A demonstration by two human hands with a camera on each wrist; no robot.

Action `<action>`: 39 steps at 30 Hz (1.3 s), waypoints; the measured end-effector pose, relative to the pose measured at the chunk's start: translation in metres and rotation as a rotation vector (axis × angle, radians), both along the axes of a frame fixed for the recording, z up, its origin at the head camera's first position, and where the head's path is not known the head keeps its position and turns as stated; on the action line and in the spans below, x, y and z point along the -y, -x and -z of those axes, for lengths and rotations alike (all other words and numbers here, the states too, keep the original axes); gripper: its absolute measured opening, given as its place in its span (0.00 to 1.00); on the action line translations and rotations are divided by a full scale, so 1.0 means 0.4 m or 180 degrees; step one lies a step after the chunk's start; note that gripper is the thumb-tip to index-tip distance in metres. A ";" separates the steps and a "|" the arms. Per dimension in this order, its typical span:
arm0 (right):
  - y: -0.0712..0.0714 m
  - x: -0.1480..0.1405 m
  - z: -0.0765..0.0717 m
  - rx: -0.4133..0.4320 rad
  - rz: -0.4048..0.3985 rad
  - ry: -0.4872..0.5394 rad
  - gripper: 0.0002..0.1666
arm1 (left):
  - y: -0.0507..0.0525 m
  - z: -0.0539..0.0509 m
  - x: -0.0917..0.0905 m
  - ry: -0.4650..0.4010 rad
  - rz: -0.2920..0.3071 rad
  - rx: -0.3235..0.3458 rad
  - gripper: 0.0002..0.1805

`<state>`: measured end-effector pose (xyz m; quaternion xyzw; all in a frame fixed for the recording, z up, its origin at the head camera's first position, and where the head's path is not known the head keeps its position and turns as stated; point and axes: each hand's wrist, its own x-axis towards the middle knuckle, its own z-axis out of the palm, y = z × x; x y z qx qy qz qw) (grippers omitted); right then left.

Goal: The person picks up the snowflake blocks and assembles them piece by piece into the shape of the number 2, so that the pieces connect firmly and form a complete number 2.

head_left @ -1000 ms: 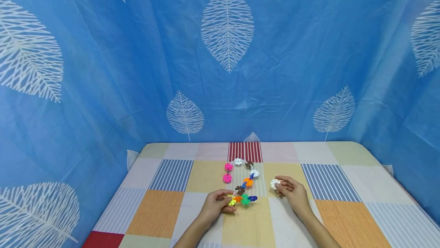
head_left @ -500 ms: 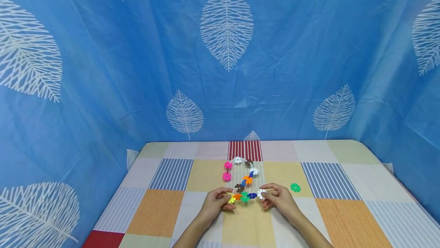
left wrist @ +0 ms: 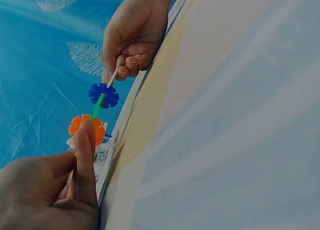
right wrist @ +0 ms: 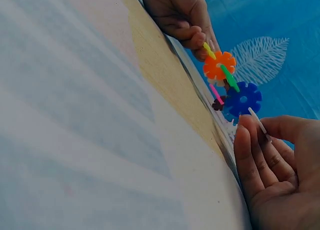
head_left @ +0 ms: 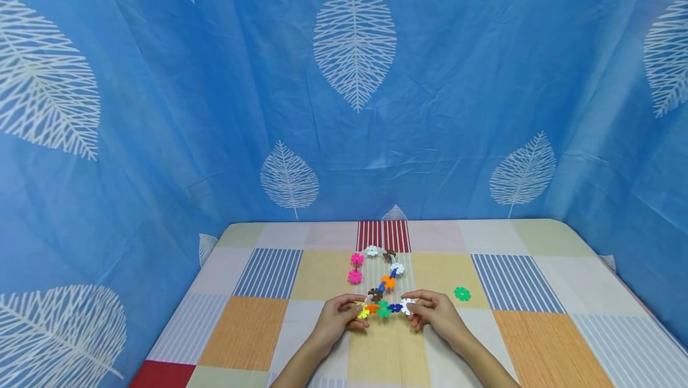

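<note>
Flower-shaped, notched plastic discs link into a chain curved like a figure 2. My left hand (head_left: 334,320) pinches the yellow disc (head_left: 364,313) at the left end of its bottom row. From there the row runs through an orange disc (left wrist: 87,130), a green disc (head_left: 383,309) and a dark blue disc (right wrist: 243,99). Between thumb and fingers, my right hand (head_left: 439,318) holds a white disc (head_left: 407,307). Seen edge-on in the right wrist view, that white disc (right wrist: 259,124) meets the blue one's rim; how deep it sits in the notch I cannot tell.
A loose green disc (head_left: 462,293) lies on the checked tablecloth (head_left: 537,340) to the right of my right hand. Pink discs (head_left: 355,277) end the chain's upper curve. A blue leaf-print curtain (head_left: 430,107) surrounds the table's back and sides.
My right hand has moved left with the white disc, bringing it to the dark blue disc. This uncovered the loose green disc. The left hand keeps its place on the yellow disc.
</note>
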<state>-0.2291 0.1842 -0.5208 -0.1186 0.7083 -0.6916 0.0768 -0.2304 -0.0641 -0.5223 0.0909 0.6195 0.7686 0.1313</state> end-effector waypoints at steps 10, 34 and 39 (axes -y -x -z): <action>0.000 -0.006 0.005 -0.0154 -0.0254 -0.0007 0.22 | 0.002 0.005 -0.005 0.0046 -0.0045 -0.0008 0.15; -0.002 -0.006 0.010 -0.0089 -0.0318 0.0089 0.24 | -0.002 0.004 -0.008 0.0129 -0.0078 -0.0004 0.14; 0.002 -0.002 0.007 -0.0076 -0.0290 0.0082 0.23 | -0.005 -0.001 -0.008 0.0172 -0.0053 -0.0007 0.13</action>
